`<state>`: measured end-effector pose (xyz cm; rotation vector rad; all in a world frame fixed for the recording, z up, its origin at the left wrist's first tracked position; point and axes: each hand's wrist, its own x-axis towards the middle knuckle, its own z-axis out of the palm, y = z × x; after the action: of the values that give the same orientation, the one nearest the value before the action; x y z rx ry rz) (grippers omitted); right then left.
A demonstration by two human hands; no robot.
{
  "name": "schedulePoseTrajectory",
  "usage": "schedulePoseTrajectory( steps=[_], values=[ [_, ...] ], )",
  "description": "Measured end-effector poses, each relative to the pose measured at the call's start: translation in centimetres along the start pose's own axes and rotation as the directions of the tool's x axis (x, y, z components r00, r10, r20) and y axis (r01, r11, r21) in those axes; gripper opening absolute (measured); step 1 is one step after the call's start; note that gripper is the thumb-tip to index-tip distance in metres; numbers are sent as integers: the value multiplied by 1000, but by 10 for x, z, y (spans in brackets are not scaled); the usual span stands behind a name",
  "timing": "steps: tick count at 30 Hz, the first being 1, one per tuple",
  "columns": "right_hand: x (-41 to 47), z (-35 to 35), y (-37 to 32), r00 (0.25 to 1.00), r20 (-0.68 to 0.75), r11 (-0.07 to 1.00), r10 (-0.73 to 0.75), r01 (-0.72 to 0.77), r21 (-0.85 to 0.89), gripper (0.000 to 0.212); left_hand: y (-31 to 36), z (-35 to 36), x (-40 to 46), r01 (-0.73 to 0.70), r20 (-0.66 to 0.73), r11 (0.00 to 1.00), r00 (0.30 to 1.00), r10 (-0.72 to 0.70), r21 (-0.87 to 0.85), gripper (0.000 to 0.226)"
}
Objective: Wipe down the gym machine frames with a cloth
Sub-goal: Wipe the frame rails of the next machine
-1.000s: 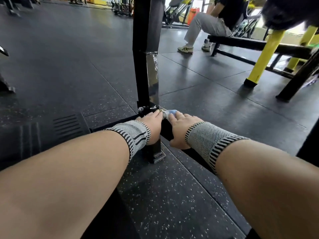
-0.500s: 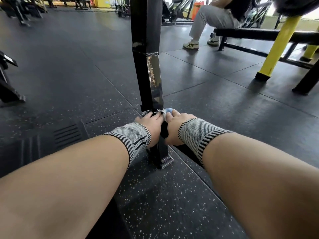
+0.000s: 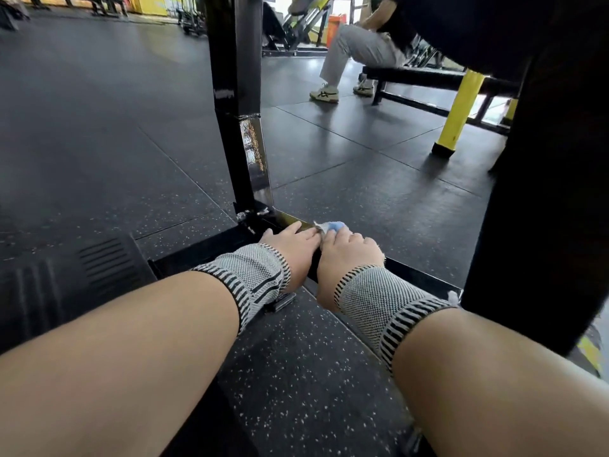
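Dark ribbed rubber mat [image 3: 99, 258] at far left on the black speckled rubber floor [image 3: 296, 374]. Black square-tube steel upright [image 3: 235, 94] of the machine frame rising at centre-left, chrome-worn lower face, bolted at the foot to a low black steel base rail [image 3: 415, 275] running right along the floor. Left hand [image 3: 291, 245], grey knit wrist wrap [image 3: 250, 278] with striped cuff, lying flat on the rail just beside the upright's foot, fingers straight and together, nothing gripped. Right hand [image 3: 346, 255], matching grey knit wrist wrap [image 3: 379, 301], touching the left, fingers curled over a small blue-and-white cloth [image 3: 331, 226] pressed on the rail top; only the cloth's front edge visible past the knuckles. Further right and back: seated person in light grey trousers [image 3: 349, 51] and white trainers on a black bench, yellow steel leg [image 3: 459, 110], broad black frame post [image 3: 543, 192] at far right.
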<state>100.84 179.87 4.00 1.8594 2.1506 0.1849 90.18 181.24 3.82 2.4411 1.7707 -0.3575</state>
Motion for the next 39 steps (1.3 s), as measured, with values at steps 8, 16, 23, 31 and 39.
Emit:
schedulePoseTrajectory(
  steps=[8,16,23,31,39],
  values=[
    [-49,0,16,972,129,981,196,-194,-28,68,44,-12,-29,-126,-18,991,992,126,-33,88],
    [-95,4,33,987,-104,990,119,-110,84,53,44,-17,-62,-192,-8,981,981,192,-7,82],
    [-106,37,46,921,-141,855,-363,269,-443,66,14,13,-71,1,37,988,999,4,-154,86],
    [-30,37,10,900,14,654,-435,327,-682,72,-2,27,-45,99,59,987,994,-93,-122,92],
    [-62,36,23,905,131,583,-405,366,-725,70,-16,51,-54,77,80,975,995,-61,-207,82]
  ],
)
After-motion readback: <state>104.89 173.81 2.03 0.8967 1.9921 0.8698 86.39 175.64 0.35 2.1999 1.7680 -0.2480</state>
